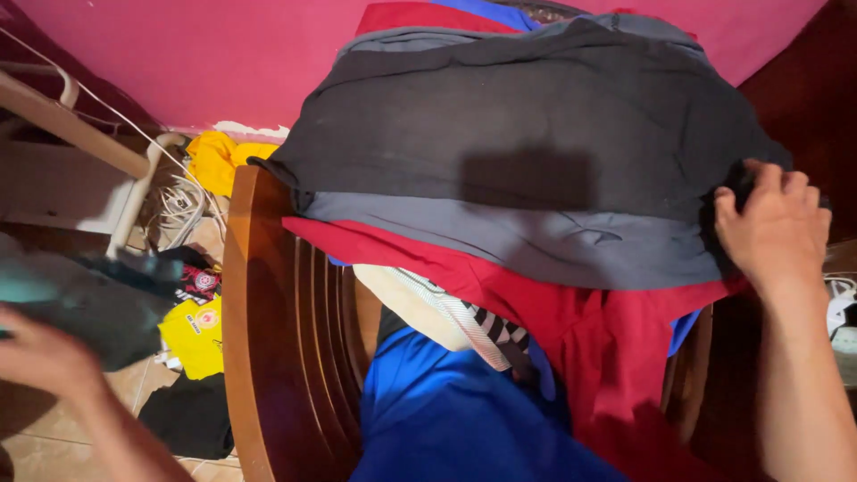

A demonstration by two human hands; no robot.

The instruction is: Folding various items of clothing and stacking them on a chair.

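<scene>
While the right hand [772, 228] sits at the far right edge of the pile, its fingers curl over and pinch the edge of the dark charcoal garment [527, 116] that's spread flat on top of everything. That garment covers most of the upper middle of the view, with a grey layer [536, 236] peeking out just under it and a red cloth [571, 312] below that, hanging down toward the camera. Under those there's a cream piece with black and white stripes [464, 321] and a bright blue shirt [455, 419] closest to the viewer. All of it is stacked on a curved wooden surface [268, 339], brown and ribbed with several parallel slats, looks like a chair or bench edge.

Over on the left, the left hand [45, 361] is blurry and low, gripping a dark teal-grey garment [89, 303], though I can't tell how tightly the fingers close on it. The 2 hands are well apart.

Room stuff: pink wall [178, 54] behind, tan tiled floor [45, 446] at lower left with a yellow shirt [192, 335], a black item [192, 415] and another yellow cloth [219, 161] up near the wall, plus a tangle of white cable [178, 205] beside a white frame [134, 192]
</scene>
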